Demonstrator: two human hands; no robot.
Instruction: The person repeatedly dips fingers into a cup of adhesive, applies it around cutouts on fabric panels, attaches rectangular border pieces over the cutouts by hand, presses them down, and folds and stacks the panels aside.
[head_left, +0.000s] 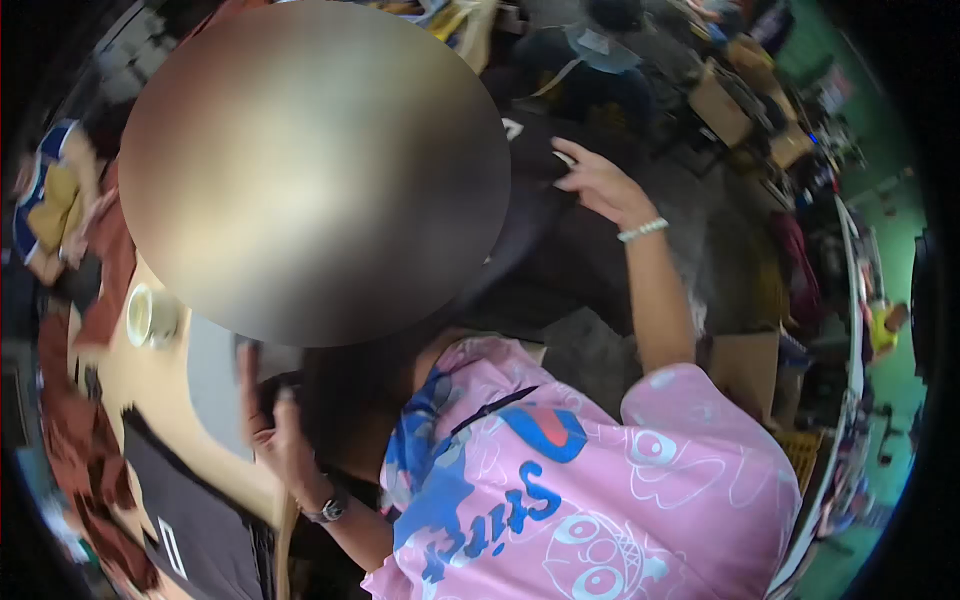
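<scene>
My left hand (280, 430), with a watch on its wrist, is at the grey panel in the pale table. Its fingers are spread, and dark material shows near them. My right hand (600, 190), wearing a beaded bracelet, is raised beside dark cloth (535, 150) with a white mark. Its fingers are apart, and I see nothing held between them. A large blurred disc hides the area between the hands. Below is the pink printed shirt (600, 470) on my body.
The pale table (120, 375) bears a round roll or cup (150, 316) and folded dark cloth (195, 500). Reddish-brown cloth (75, 440) lies along the left. Cardboard boxes (720, 105) stand at upper right. Other people are at far left, top and far right.
</scene>
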